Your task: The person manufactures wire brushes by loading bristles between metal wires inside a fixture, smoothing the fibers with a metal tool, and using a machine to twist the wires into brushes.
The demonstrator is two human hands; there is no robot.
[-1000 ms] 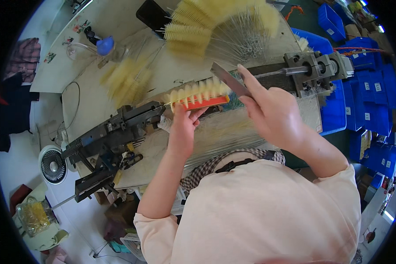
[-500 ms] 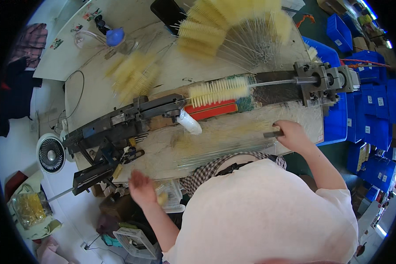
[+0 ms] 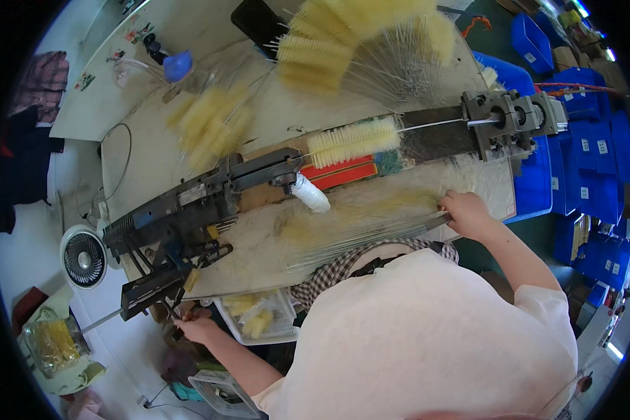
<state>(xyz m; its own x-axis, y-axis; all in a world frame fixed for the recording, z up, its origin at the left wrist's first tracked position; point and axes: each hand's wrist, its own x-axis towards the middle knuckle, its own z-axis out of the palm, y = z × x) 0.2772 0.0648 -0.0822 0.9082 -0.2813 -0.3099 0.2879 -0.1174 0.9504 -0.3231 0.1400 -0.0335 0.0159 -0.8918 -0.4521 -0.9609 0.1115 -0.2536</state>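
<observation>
My left hand [image 3: 196, 327] is low at the left, closed round the end of a dark lever [image 3: 169, 308] below the black metal machine [image 3: 210, 192]. In my right hand [image 3: 467, 213], near the table's front edge, is a flat grey metal strip [image 3: 427, 225], pointing left over a bundle of thin straight wires [image 3: 357, 246]. Loose yellow bristles [image 3: 371, 213] lie beside it. A cylindrical yellow bristle brush [image 3: 355, 142] spans the middle of the machine. Its twisted wire stem [image 3: 430, 127] runs right to the metal clamp blocks [image 3: 500, 122].
Finished yellow brushes [image 3: 322, 52] fan out at the back, with another pile [image 3: 217, 126] at the left. A white-wrapped handle [image 3: 311, 194] juts from the machine. Also around are a white basket [image 3: 259, 318], a fan [image 3: 84, 257] and blue bins [image 3: 602, 154].
My left hand has moved down and left onto the lever. The strip in my right hand now angles lower over the wires. The brush's stem looks thinner and brighter.
</observation>
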